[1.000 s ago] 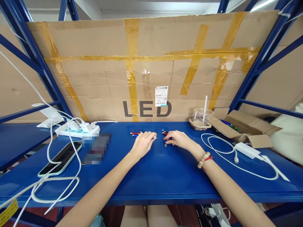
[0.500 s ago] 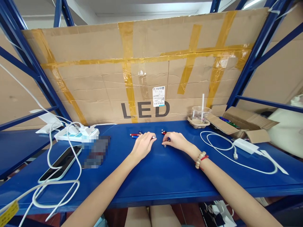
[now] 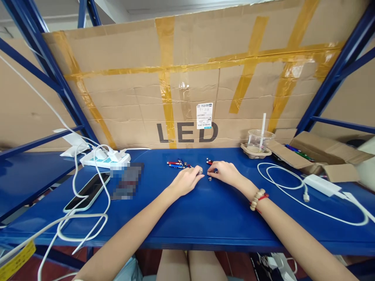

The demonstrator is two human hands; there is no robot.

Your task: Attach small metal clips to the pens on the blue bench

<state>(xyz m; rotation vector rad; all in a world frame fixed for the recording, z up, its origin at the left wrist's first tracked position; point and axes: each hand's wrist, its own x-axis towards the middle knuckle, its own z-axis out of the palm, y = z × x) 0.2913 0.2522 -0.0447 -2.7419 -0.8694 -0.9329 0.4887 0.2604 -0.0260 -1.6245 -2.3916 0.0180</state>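
Note:
My left hand [image 3: 186,181] is closed in a pinch, with a small silvery round piece [image 3: 200,171] at its fingertips. Close by on the right, my right hand [image 3: 225,173] reaches down to the tabletop, its thumb and fingers drawn together. What they hold, if anything, is hidden. A tiny shiny metal piece [image 3: 209,178] lies just below those fingers. A dark and red tube [image 3: 209,161] shows partly behind the same hand. Beyond my left hand lie a slim red tube [image 3: 173,163] and a slim blue tube [image 3: 176,166], with small metal bits at their right ends.
On the blue tabletop [image 3: 187,222], a power strip [image 3: 105,160], phone [image 3: 87,192] and looped white cables are at left. A plastic cup [image 3: 259,141], an open cardboard box [image 3: 325,152] and a white adapter [image 3: 321,185] stand at right. Taped cardboard [image 3: 131,105] forms the back.
The view has shifted, so the scene sits further right. My left hand has moved slightly toward my right hand, uncovering more of the red and blue tubes. My right hand stays nearly in place.

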